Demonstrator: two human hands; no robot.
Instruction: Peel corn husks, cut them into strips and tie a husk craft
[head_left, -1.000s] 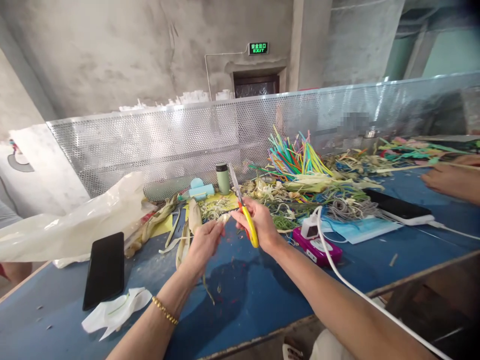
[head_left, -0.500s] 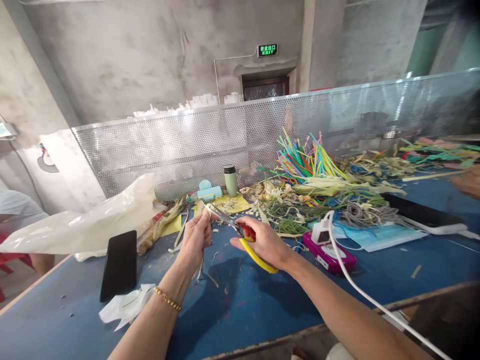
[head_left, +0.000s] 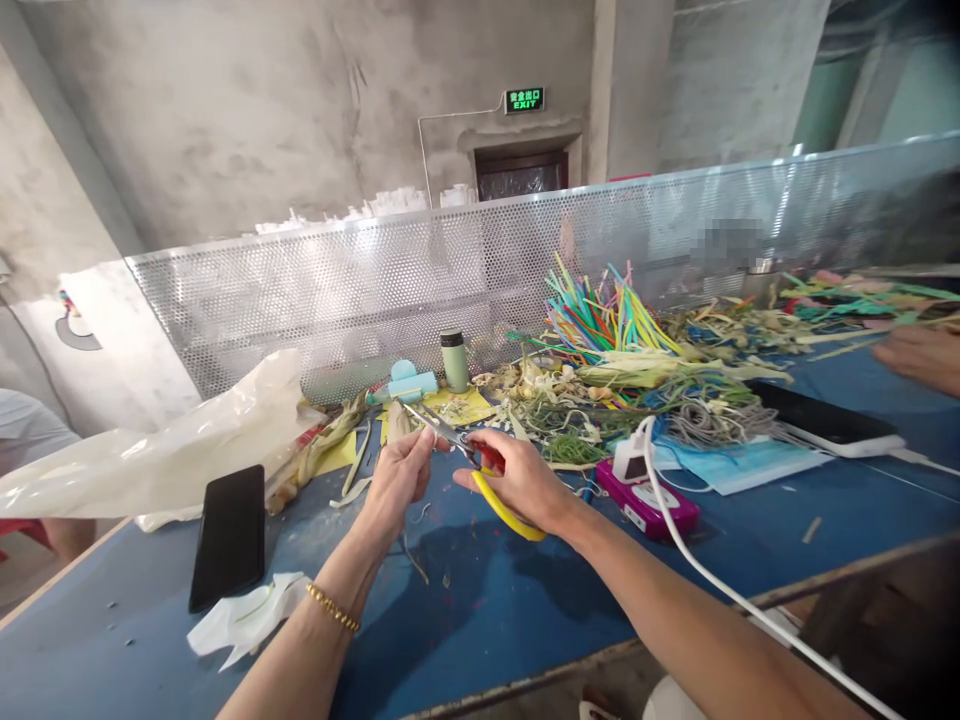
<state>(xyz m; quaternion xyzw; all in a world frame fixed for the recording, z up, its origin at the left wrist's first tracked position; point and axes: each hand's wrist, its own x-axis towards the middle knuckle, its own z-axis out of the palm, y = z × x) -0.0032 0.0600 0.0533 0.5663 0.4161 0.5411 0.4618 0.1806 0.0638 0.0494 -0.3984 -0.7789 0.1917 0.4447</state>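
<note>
Two bare hands meet above a blue worktable (head_left: 465, 620). The left hand (head_left: 401, 472), a gold bead bracelet (head_left: 332, 606) at its wrist, has thumb and fingers pressed together in a pinch, with a small pale strip (head_left: 441, 440) at the tips, mostly hidden. The right hand (head_left: 521, 485) curls around the red and yellow handles of a pair of scissors (head_left: 450, 432), its thumb on the left side of the grip. The blades point left and away, slightly parted, and lie right at the left fingertips, passing just over and beyond them; whether they touch the strip cannot be told. Just beyond the left hand stands a dried husk (head_left: 396, 422). To the left lie a black phone (head_left: 229, 538) and a crumpled white sheet (head_left: 247, 618). Farther back are a pale green tumbler (head_left: 453, 362) and, right of it, a heap of dried fibres (head_left: 551, 395) with a bright multicoloured bundle (head_left: 604, 318) behind. A purple power strip (head_left: 664, 512) sits right of the right hand; at the far right, another person's hand (head_left: 919, 358) shows.
</note>
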